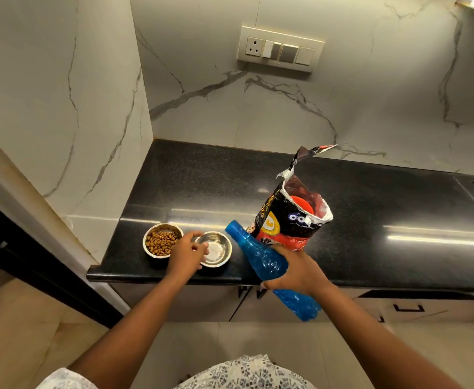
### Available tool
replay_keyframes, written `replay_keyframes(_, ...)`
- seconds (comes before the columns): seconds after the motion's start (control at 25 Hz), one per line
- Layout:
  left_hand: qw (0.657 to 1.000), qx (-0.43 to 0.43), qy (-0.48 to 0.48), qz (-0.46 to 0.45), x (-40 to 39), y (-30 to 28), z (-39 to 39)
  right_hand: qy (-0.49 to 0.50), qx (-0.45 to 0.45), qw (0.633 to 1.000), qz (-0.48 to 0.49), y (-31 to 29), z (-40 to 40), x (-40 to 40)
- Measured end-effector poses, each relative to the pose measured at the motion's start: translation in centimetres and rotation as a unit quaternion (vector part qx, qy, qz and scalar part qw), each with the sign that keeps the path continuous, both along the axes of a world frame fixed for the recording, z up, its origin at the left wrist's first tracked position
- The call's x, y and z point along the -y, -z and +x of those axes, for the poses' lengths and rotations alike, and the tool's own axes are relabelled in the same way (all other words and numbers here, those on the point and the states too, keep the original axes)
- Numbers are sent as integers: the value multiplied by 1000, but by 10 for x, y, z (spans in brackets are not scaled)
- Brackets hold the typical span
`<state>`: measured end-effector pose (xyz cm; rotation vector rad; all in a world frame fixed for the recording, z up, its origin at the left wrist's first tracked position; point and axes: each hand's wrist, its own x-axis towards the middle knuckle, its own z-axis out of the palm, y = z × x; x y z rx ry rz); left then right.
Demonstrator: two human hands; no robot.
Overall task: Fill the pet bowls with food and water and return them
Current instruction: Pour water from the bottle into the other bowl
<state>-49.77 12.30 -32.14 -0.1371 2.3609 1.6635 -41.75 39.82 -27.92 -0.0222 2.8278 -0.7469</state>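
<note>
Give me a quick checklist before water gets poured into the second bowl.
1. Food bowl filled with kibble: ok.
2. Empty steel bowl steadied by the left hand: ok.
3. Blue water bottle gripped in the right hand: ok.
4. Bottle mouth over the empty bowl: not ok, it is beside the rim.
5. Bottle cap off: cannot tell.
6. Open food bag upright, clear of the bowls: ok.

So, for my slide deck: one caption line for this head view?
Right hand tilts blue bottle toward empty steel bowl, steadied by left hand.
</note>
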Motion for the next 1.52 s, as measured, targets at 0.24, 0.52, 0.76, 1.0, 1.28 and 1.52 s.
replay_keyframes(0.24,986,-56,156,10,-27,-27,5,87,-52,978,-181,-32,29,-9)
replay_keyframes(0.52,966,-92,240,37,-87,-46,35,201,-114,936,-266,-42,69,-43)
replay_keyframes(0.76,948,-35,311,55,-153,-39,48,268,-170,913,-255,-36,77,-102)
replay_keyframes(1.0,947,10,320,21,-227,-32,48,300,-204,902,-236,-29,49,-170)
replay_keyframes(1.28,966,53,252,3,-289,-21,37,276,-181,912,-243,-4,18,-216)
replay_keyframes(1.52,980,65,189,-2,-312,-21,29,238,-163,922,-257,1,-12,-233)
